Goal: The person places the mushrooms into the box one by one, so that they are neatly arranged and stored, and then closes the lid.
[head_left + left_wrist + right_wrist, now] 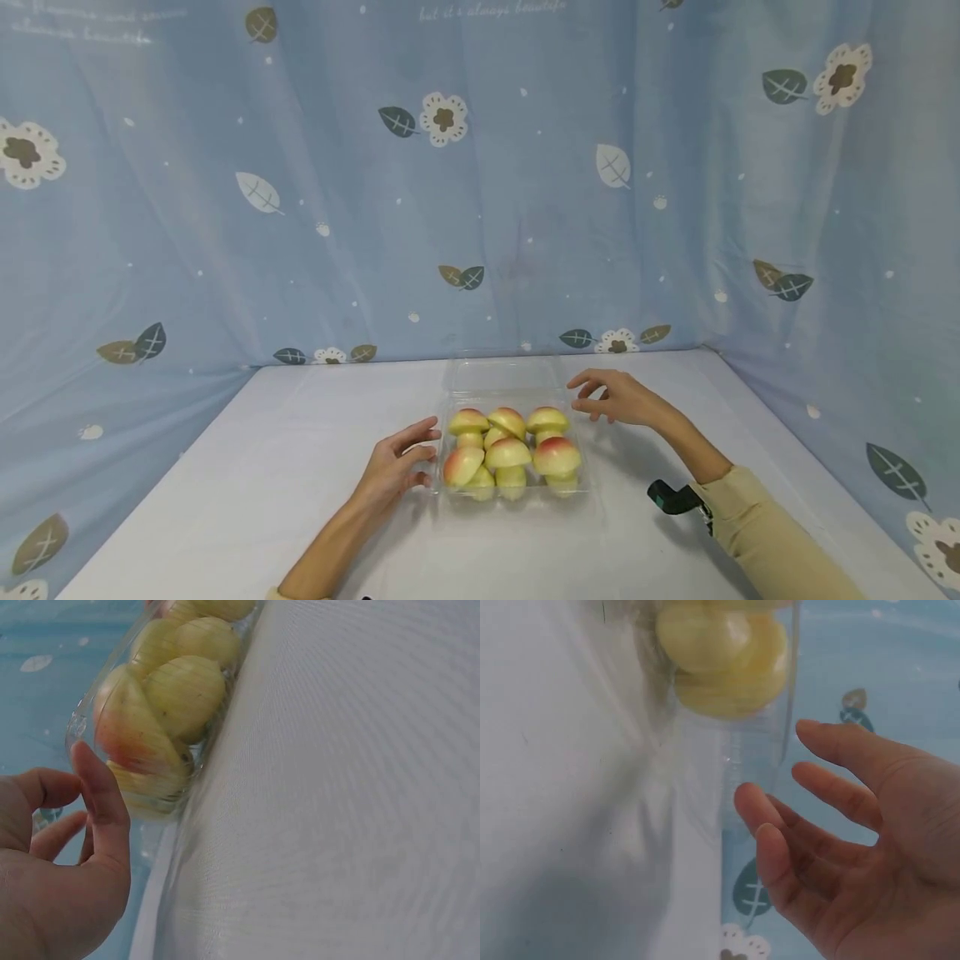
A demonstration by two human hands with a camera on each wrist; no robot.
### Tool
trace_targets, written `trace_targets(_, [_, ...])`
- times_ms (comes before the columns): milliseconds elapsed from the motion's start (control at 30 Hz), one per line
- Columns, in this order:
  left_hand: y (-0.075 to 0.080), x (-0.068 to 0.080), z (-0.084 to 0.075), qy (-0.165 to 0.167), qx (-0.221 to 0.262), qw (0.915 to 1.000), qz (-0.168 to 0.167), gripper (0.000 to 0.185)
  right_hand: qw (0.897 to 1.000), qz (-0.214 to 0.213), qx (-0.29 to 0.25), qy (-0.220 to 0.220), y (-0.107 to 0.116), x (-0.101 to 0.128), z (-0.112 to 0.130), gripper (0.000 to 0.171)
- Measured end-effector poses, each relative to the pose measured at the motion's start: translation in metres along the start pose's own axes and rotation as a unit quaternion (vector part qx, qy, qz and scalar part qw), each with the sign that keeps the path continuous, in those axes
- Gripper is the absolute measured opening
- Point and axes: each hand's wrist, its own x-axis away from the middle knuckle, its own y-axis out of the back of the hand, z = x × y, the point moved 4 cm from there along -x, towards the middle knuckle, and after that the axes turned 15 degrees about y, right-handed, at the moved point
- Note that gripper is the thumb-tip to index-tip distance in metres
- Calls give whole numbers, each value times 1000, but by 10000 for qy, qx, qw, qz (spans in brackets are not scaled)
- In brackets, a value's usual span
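A clear plastic clamshell box (517, 493) stands on the table with its lid (504, 375) folded back behind it. Inside sit several yellow-green, red-blushed pieces (508, 454), each like a mushroom with a rounded cap on a stem. My left hand (397, 467) is at the box's left side, fingers loosely bent; in the left wrist view a fingertip (86, 761) lies by the rim, and whether it touches cannot be told. Near the back right corner, my right hand (617, 398) hovers with relaxed, spread fingers and nothing in them. The right wrist view shows it apart from the box wall (791, 682).
A white cloth (300, 467) covers the table. Blue curtains (517, 208) with leaf and flower prints enclose the back and both sides. A black device (671, 497) is at the right wrist, by the beige sleeve (772, 533).
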Motion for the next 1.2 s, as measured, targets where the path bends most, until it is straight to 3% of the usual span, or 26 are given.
trace_targets(300, [0, 1, 0, 26, -37, 10000, -23, 56, 9983, -209, -243, -493, -1, -19, -24, 45])
trace_targets(833, [2, 2, 0, 90, 17, 10000, 24, 59, 9912, -304, -488, -1190, -6, -42, -43, 57])
trace_targets(1200, [3, 1, -1, 142, 34, 9997, 194, 60, 9877, -358, -804, -1293, -9, -45, -58, 44])
